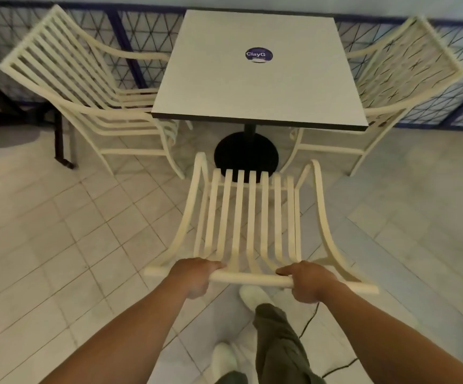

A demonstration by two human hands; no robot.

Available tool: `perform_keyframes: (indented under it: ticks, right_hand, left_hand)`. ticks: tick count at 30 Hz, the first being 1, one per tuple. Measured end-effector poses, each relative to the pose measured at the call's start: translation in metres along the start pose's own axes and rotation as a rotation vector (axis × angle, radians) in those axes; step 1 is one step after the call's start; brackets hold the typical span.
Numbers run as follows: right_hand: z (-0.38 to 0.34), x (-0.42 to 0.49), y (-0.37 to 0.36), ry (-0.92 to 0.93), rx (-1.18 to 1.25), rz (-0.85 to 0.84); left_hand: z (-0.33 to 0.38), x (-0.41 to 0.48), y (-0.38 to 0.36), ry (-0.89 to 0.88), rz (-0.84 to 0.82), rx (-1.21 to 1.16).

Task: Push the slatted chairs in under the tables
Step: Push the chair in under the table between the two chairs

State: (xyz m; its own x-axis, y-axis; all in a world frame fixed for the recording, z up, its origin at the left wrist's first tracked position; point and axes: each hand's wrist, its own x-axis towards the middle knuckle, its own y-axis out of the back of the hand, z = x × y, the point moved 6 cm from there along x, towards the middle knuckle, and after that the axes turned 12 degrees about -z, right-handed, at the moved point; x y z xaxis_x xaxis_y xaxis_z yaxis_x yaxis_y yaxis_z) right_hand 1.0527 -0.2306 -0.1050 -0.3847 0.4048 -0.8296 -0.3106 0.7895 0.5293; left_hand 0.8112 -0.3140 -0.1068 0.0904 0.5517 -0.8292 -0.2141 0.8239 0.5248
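On chair (248,217) top rail, both hands gripping

Soft, even, rather dim light falls over the scene, with a cool tint. The pale counter (258,67) top is the brightest surface, without harsh glare. Left of the counter the floor (58,217) darkens into shadow, and shadows elsewhere are faint. Straight lines bow strongly toward the edges. Detail looks slightly smeared throughout, perhaps from motion.
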Motion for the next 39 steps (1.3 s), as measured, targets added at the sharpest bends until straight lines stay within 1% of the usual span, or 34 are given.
perform_keyframes:
  ticks: [6, 13, 25, 30, 35, 39]
  right_hand:
    - [0.0, 0.001, 0.002, -0.026, -0.023, -0.008]
    - [0.004, 0.007, 0.012, -0.002, -0.083, -0.044]
    - [0.014, 0.038, 0.05, 0.045, -0.078, -0.006]
    - [0.013, 0.046, 0.06, 0.092, -0.059, 0.003]
    - [0.021, 0.04, 0.057, 0.176, -0.05, -0.057]
    - [0.038, 0.035, 0.053, 0.144, -0.053, -0.041]
  left_hand:
    - [-0.003, 0.006, 0.001, 0.003, -0.002, 0.053]
    - [-0.004, 0.016, 0.012, 0.001, -0.093, 0.052]
    - [-0.011, 0.034, 0.049, 0.011, -0.018, 0.036]
    - [-0.016, 0.033, 0.059, 0.071, 0.02, 0.009]
    - [-0.014, 0.028, 0.058, 0.042, 0.008, -0.015]
    - [-0.016, 0.035, 0.06, 0.055, -0.005, 0.006]
